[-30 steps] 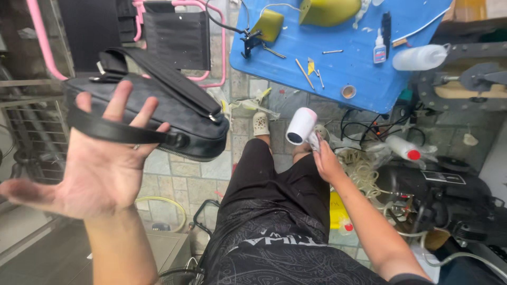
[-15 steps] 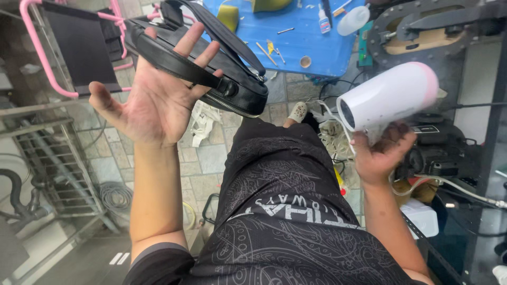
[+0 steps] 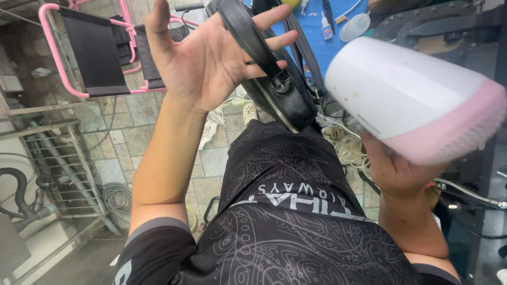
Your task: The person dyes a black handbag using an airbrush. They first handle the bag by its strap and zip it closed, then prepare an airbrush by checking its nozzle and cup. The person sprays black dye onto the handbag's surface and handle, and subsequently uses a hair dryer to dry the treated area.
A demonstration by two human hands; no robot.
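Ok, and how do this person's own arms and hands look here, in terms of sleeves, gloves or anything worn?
Both hands are bare: no gloves, and no rings or watch that I can see on the left hand or the right hand. The forearms are uncovered. The left arm ends in a short black sleeve with a grey band at the cuff. The right sleeve barely shows at the bottom edge.

A small white glue bottle (image 3: 327, 27) with a dark label is lying on the blue tabletop (image 3: 338, 50), beside a clear round container (image 3: 355, 26).
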